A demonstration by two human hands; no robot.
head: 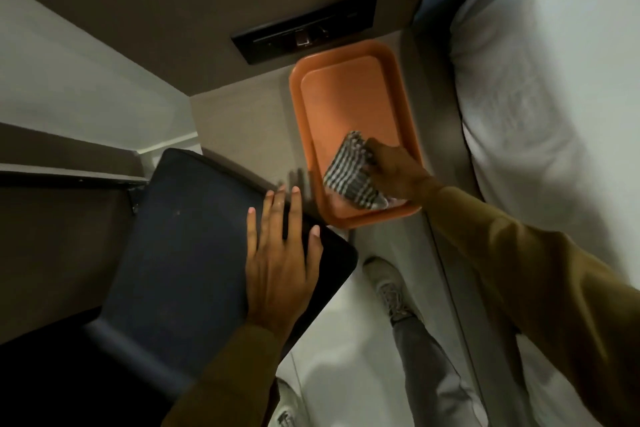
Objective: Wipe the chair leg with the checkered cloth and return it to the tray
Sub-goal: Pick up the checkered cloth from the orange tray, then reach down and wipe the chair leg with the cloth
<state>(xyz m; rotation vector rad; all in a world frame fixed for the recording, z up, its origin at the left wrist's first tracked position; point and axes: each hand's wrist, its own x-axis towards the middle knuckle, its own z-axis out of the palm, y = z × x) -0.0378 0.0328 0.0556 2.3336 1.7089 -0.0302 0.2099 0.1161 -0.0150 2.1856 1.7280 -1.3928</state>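
An orange tray point(346, 94) lies on the floor between the wall and the bed. The black-and-white checkered cloth point(349, 172) is bunched at the tray's near right corner, and my right hand point(391, 170) grips it from the right. My left hand point(280, 263) lies flat, fingers spread, on the dark seat of the chair point(180, 253) left of the tray. The chair legs are hidden under the seat.
A white bed point(540, 97) with a dark frame runs along the right side. A black socket panel point(304, 26) sits in the wall behind the tray. My foot in a pale shoe point(388, 284) stands on the light floor near the chair.
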